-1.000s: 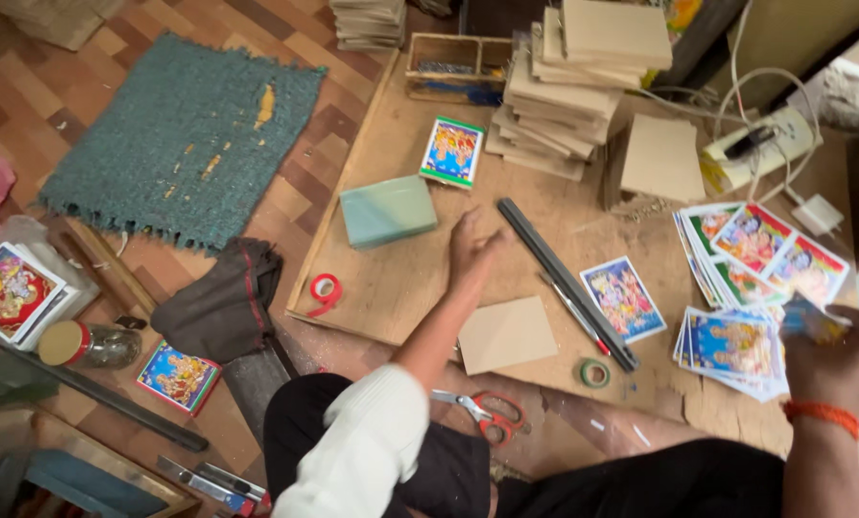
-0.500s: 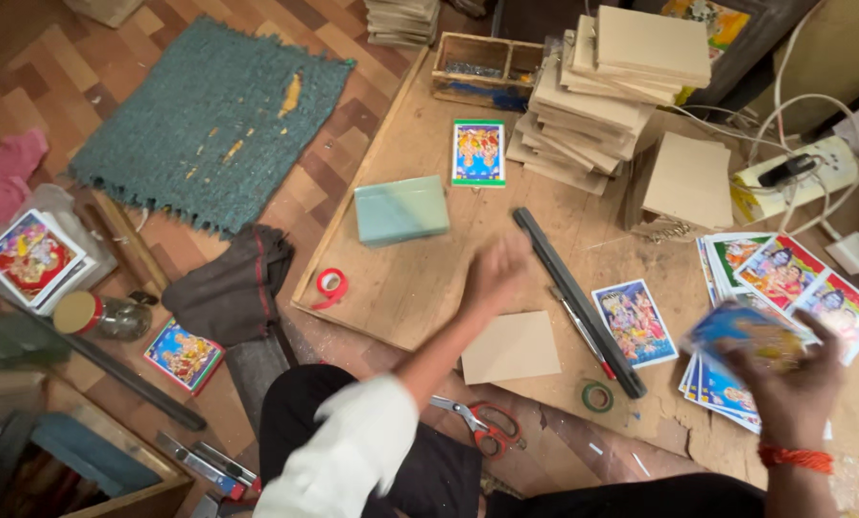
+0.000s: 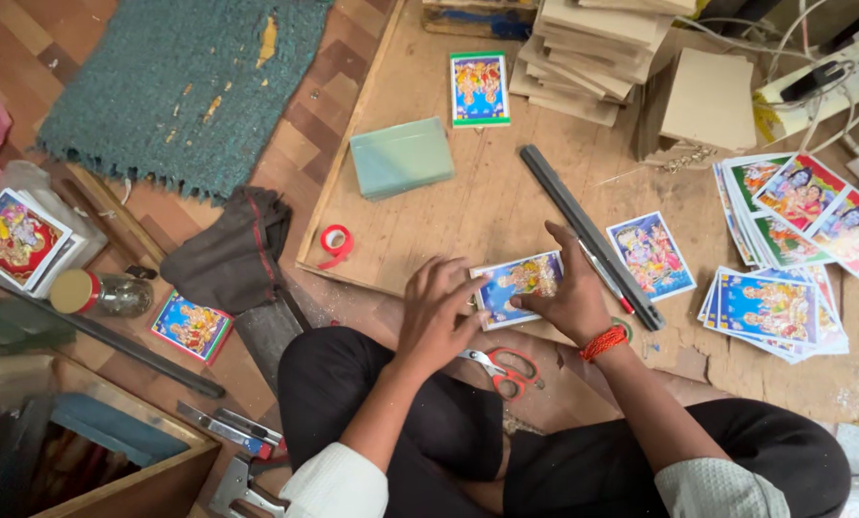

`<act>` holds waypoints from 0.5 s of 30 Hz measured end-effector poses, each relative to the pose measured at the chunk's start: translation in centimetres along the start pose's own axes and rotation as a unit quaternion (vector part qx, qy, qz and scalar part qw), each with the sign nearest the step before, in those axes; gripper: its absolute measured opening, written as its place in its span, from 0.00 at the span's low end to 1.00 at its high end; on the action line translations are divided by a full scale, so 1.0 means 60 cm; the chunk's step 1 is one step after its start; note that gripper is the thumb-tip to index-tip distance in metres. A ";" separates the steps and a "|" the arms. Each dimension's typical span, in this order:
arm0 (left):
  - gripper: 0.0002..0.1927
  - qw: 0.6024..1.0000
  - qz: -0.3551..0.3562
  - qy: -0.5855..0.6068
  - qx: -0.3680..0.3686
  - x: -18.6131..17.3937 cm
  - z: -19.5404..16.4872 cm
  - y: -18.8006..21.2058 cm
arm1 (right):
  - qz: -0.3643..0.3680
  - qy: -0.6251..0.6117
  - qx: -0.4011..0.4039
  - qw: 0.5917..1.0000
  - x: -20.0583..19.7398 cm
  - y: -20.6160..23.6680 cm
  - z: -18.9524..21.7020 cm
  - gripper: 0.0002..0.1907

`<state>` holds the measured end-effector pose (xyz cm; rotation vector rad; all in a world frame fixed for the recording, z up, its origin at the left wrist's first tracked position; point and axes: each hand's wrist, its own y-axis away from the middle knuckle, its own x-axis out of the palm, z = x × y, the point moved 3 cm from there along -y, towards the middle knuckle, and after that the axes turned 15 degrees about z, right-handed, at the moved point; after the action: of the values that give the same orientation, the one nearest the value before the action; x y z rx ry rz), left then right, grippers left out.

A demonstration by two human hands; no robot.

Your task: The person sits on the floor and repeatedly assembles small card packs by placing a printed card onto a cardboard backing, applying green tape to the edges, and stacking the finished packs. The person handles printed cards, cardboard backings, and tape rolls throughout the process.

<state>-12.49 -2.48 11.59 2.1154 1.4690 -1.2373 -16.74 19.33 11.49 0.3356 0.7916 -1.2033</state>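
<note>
Both hands rest on one colourful picture print lying flat on the wooden board that serves as the worktop. The left hand lies palm down with its fingers spread, the fingertips pressing on the print's left edge; its grip is loose and open, closed around nothing. The right hand, with an orange thread at the wrist, covers the print's right end, fingers curled lightly and thumb laid on the picture face; it presses rather than clasps, so this grip too is unclosed. The print sits between the two hands, near the board's front edge, just ahead of the person's crossed legs.

Just right of the right hand a long dark bar runs slantwise across the board, and beyond it lies a single print. Further right are a fanned pile of prints and another spread of prints above it. A pale green block and a framed picture lie toward the far side of the board, next to stacks of thin boards. Red-handled scissors lie close under the hands, by the knee. A roll of red tape sits at the board's left edge, beside a dark cloth.
</note>
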 end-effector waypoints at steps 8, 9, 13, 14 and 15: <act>0.22 0.999 0.034 0.005 -0.011 0.034 0.026 0.001 | 0.043 0.059 0.156 0.985 -0.011 0.056 -0.070 0.28; 0.22 0.999 0.035 0.004 -0.011 0.037 0.029 0.000 | 0.040 0.031 0.158 0.986 -0.016 0.058 -0.086 0.25; 0.23 0.999 0.047 0.006 -0.018 0.046 0.032 -0.004 | 0.041 -0.088 0.186 0.978 -0.009 0.066 -0.130 0.21; 0.23 0.999 0.050 0.007 -0.017 0.047 0.032 -0.004 | 0.046 -0.087 0.202 0.974 -0.004 0.068 -0.134 0.22; 0.23 0.998 0.053 0.007 -0.016 0.049 0.033 -0.006 | 0.050 -0.085 0.217 0.971 0.003 0.068 -0.137 0.22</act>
<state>-13.40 -1.78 8.25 2.1537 1.3543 -1.1558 -15.98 25.74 5.00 0.6150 0.3529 -1.2860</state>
